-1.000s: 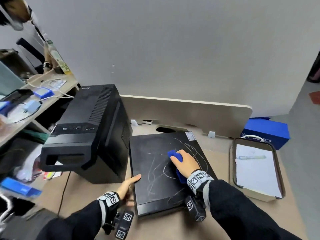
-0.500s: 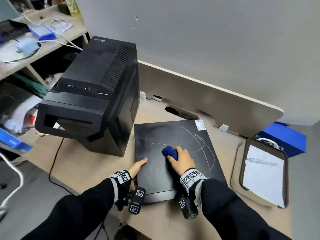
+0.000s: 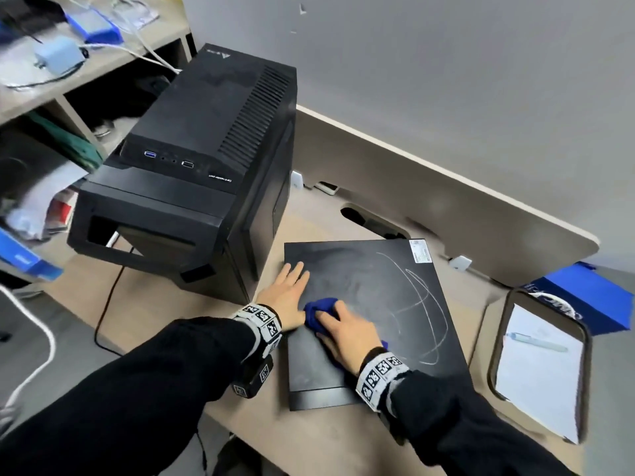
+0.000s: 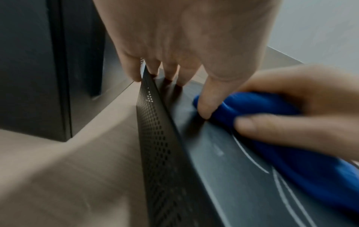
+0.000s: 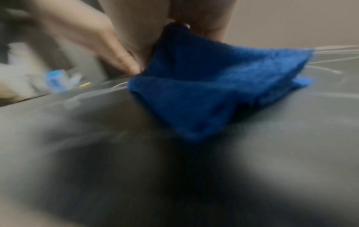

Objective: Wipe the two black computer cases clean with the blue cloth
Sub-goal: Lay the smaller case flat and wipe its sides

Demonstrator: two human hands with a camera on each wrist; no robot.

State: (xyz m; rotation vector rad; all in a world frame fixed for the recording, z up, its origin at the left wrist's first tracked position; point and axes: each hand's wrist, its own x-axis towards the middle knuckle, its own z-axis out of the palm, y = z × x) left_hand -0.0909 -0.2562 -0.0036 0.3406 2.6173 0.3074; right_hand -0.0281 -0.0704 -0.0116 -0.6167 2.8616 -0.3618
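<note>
A: How is the blue cloth (image 3: 319, 309) likely handling under the right hand (image 3: 347, 333)?

B: It is looking soft and limp, bunching up at the front and trailing flat behind, so it is probably needing a firm downward press to keep it spread. The right hand is lying over it with fingers curled round the wad, pressing it onto the lid of the flat black case (image 3: 374, 304). The wrist view there is smearing badly, so the exact finger placement is hard to call.

A: And the case itself?

B: It is lying flat on the desk (image 3: 171, 321), just beside the upright black tower (image 3: 202, 166). It is looking stiff, metal and light enough to slide, which would explain the left hand (image 3: 287, 297): it is resting flat at the case's left edge, fingers straight and gripping nothing. The left wrist view is showing the fingertips (image 4: 170, 75) reaching past the perforated side panel (image 4: 157, 145), so that edge seems the sensible place to brace.

A: What is the surface looking like?

B: Dull black, with a hazy smeared patch towards the far left and pale curved chalk-like lines (image 3: 422, 304) looping over the right half, not yet wiped. A white label (image 3: 420, 250) is sitting at the far right corner. The tower is looking matte, with a vented top; judging by that, it is waiting its turn.
</note>
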